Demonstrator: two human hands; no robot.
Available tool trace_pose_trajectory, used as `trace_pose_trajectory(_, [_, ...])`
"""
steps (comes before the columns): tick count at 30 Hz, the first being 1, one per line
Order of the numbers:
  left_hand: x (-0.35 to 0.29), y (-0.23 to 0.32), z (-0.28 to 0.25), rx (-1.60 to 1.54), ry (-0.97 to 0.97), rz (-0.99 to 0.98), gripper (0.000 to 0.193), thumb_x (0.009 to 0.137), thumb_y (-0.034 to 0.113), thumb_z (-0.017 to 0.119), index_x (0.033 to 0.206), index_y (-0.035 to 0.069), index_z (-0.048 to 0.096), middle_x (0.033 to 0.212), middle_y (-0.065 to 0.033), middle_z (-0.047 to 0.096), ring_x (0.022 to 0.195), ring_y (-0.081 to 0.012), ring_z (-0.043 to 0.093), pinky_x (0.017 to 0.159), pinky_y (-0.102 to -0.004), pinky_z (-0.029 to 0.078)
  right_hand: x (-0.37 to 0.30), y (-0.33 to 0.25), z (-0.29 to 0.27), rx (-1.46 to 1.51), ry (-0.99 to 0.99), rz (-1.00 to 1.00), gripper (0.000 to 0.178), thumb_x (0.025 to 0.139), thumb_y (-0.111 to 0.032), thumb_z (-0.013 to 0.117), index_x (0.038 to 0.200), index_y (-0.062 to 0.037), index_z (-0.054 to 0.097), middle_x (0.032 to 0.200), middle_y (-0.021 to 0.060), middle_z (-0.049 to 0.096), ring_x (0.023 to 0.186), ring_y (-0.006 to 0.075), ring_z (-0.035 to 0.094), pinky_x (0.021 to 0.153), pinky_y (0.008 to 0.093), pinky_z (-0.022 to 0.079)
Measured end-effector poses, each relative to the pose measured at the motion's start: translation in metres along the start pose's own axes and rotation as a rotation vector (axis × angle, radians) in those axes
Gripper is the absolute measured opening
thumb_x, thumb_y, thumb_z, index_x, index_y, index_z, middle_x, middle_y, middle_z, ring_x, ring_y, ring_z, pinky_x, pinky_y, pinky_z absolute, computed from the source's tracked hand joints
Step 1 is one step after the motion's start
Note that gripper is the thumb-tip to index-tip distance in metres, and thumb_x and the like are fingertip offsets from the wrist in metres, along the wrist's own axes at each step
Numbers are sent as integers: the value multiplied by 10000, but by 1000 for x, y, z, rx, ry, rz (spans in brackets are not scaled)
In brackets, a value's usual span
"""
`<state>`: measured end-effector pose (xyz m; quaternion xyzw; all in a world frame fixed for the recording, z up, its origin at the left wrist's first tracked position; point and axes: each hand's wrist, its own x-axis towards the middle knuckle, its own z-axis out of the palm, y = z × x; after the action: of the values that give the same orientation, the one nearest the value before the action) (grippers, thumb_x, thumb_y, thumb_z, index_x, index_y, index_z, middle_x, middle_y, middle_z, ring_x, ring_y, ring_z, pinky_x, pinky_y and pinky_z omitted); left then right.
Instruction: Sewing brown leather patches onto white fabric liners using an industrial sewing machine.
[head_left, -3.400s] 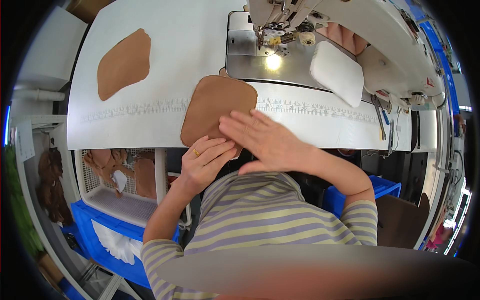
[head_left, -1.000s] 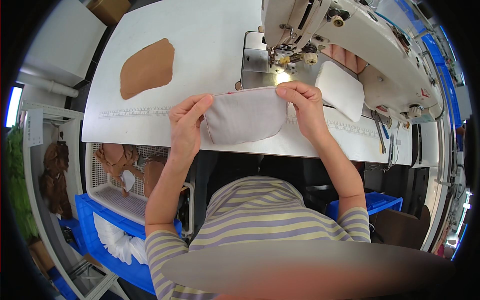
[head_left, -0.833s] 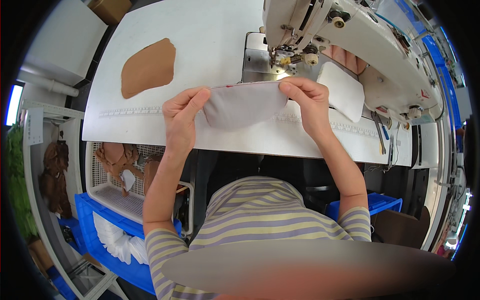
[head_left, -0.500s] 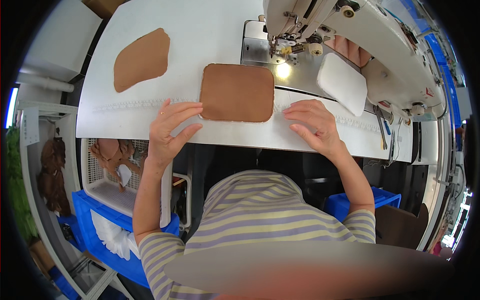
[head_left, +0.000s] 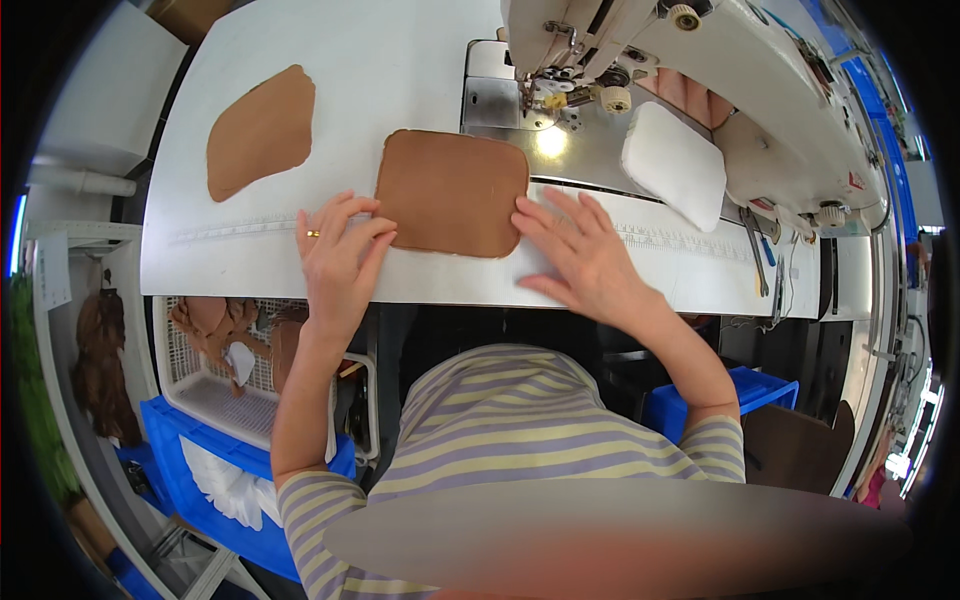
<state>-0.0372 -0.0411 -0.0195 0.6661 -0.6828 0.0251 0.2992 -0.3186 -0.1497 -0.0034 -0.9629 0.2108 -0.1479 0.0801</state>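
I saw a spare brown piece lying unsewn far left. My left hand lay flat, fingers spread, touching the brown panel, which sat before the sewing machine; my right hand rested open, gripping nothing. Stitching hadn't begun, I judged.

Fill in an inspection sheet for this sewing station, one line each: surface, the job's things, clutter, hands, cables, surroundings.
Surface: white table, flat, with a ruler strip along the front edge.
Job's things: brown rounded piece lying flat before the sewing machine.
Clutter: second brown piece at the far left; white pad by the machine.
Hands: left hand flat on the table, fingertips at the piece's left edge; right hand flat, fingertips at its right edge. Both open.
Cables: thin ones hang at the table's right end.
Surroundings: blue bin and white basket lower left, another blue bin on the right.
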Motion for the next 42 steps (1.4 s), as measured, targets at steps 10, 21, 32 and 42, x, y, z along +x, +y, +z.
trace_pose_trajectory(10, [-29,-10,-19,-347,412,-296,171,837,-10,702,1003,20,675,1019,-63,634,966,-162,602,858,-301,457,15,-10,-13,548,61,-54,370,834,-101,696,1189,-20,632,1253,133,630,1085,310,618,916,399,484])
trace_pose_trajectory(21, [-85,66,23,-1181,-230,-790,152,930,78,640,1023,-28,698,808,-62,679,705,-82,609,657,-224,498,90,17,30,233,189,-313,266,816,-151,705,1061,-55,671,1176,75,641,1077,281,593,886,409,472])
trace_pose_trajectory(32, [-82,27,-1,-1408,183,-880,237,952,69,615,1150,-57,649,968,-69,702,857,-100,655,766,-250,538,45,-15,7,339,159,-102,161,822,-147,729,961,-75,687,741,37,582,627,222,572,596,329,442])
trace_pose_trajectory(42, [-63,9,-24,-1070,227,-795,406,903,4,654,1295,-53,563,925,-65,701,761,-55,620,663,-203,507,44,-2,16,312,265,-91,188,769,-42,729,956,-46,706,858,73,632,756,252,607,663,359,503])
